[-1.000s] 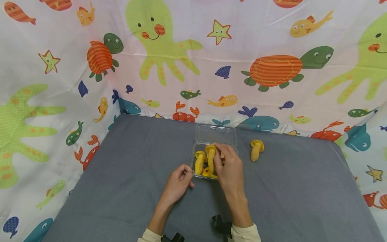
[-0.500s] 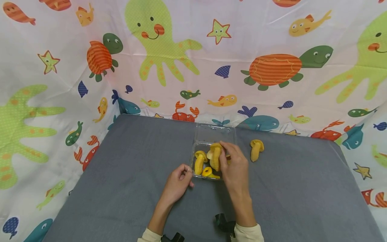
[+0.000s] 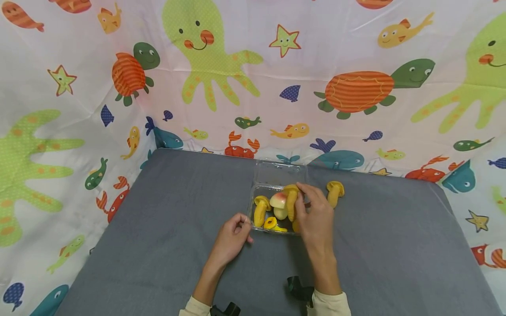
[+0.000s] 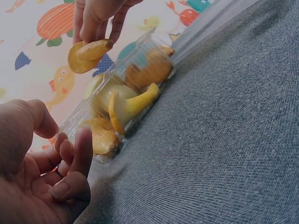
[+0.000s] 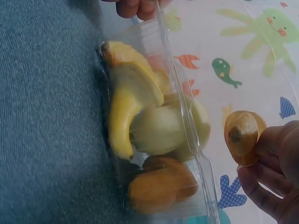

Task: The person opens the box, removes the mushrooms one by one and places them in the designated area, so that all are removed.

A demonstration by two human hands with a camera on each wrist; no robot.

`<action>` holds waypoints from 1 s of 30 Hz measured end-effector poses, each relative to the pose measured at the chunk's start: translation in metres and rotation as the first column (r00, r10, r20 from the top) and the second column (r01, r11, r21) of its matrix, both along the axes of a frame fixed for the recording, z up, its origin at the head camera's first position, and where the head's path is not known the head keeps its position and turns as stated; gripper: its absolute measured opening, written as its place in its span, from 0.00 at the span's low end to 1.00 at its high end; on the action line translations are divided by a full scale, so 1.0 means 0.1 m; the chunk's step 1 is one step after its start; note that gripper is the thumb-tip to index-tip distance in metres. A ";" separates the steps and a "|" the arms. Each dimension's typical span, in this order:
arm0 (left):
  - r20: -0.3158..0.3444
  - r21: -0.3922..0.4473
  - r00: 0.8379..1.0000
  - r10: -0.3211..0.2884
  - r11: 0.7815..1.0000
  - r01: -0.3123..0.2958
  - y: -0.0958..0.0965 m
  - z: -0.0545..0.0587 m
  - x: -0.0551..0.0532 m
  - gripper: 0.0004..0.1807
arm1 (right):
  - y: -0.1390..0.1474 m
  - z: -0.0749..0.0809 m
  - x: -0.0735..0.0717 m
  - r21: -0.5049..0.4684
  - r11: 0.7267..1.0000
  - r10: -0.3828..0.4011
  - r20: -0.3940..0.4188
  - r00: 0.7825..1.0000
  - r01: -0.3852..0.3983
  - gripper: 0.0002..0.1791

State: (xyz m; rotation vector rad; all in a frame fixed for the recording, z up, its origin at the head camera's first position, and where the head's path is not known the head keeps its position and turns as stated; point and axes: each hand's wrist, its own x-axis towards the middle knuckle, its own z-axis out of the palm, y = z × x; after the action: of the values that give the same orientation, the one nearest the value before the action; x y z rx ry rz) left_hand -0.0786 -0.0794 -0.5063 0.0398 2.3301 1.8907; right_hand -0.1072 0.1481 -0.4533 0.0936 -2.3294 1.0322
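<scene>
My right hand [image 3: 317, 219] pinches a yellow toy mushroom [image 3: 291, 202] by its side, above the clear plastic box [image 5: 187, 126]. The right wrist view shows the stem end of this held mushroom [image 5: 243, 135] apart from the rim. My left hand [image 3: 233, 237] pinches the box's near left corner between thumb and fingertips. Inside lie a yellow mushroom [image 3: 261, 211] on the left, a pale mushroom with a pinkish cap [image 3: 279, 205] in the middle, and a small yellow piece with a round hollow end [image 3: 272, 224] at the front. The box's right side is partly hidden by my right hand.
The box's clear lid [image 3: 280, 174] lies folded back behind it. Another yellow mushroom [image 3: 335, 193] lies on the grey cloth to the right, partly behind my right hand. A curtain printed with sea animals [image 3: 237, 52] rises along the table's back and sides.
My right hand has moved right with the yellow mushroom, lifting it off the others. The pale mushroom beneath has come into view. My left hand has stayed at the box corner.
</scene>
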 end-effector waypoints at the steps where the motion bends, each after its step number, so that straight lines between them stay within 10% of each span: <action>1: 0.000 -0.002 1.000 0.001 1.000 -0.001 0.00 0.00 0.00 0.06 | 0.01 0.00 0.00 0.003 1.000 -0.004 0.000 1.000 0.004 0.15; 30: 0.010 -0.001 1.000 0.019 1.000 -0.019 0.02 0.02 -0.01 0.07 | 0.38 -0.05 0.01 0.023 0.994 -0.103 -0.011 0.995 0.103 0.15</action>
State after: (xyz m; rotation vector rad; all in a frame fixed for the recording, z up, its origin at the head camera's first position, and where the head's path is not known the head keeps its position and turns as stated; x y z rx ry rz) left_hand -0.0791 -0.0773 -0.5041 0.0085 2.3331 1.8939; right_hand -0.1065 0.1859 -0.4582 -0.0124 -2.3122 0.9522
